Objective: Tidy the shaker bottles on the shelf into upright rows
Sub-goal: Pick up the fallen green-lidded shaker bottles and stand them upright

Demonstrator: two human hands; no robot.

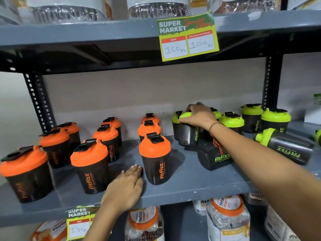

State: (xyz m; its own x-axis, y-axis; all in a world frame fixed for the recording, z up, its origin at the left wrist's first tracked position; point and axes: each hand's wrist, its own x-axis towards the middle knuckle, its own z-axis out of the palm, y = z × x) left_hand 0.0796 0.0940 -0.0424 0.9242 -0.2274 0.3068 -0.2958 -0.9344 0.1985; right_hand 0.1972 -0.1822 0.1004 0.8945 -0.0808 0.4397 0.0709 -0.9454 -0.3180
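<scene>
Black shaker bottles stand on a grey shelf [191, 185]. Several orange-lidded ones form upright rows on the left; the nearest middle one [155, 159] stands just right of my left hand [126, 186], which rests flat on the shelf with fingers together, holding nothing. On the right are green-lidded bottles. My right hand [198, 115] grips the green lid of one upright bottle [186, 131] at the back. A green-lidded bottle [284, 146] lies on its side at the far right. Another bottle [213, 155] lies tipped under my right forearm, its lid hidden.
Several upright green-lidded bottles [232, 120] stand behind my right wrist. A price tag [188, 37] hangs from the upper shelf. Black perforated posts [37, 101] frame the bay. Wrapped jars [144, 223] fill the shelf below, and more jars sit above.
</scene>
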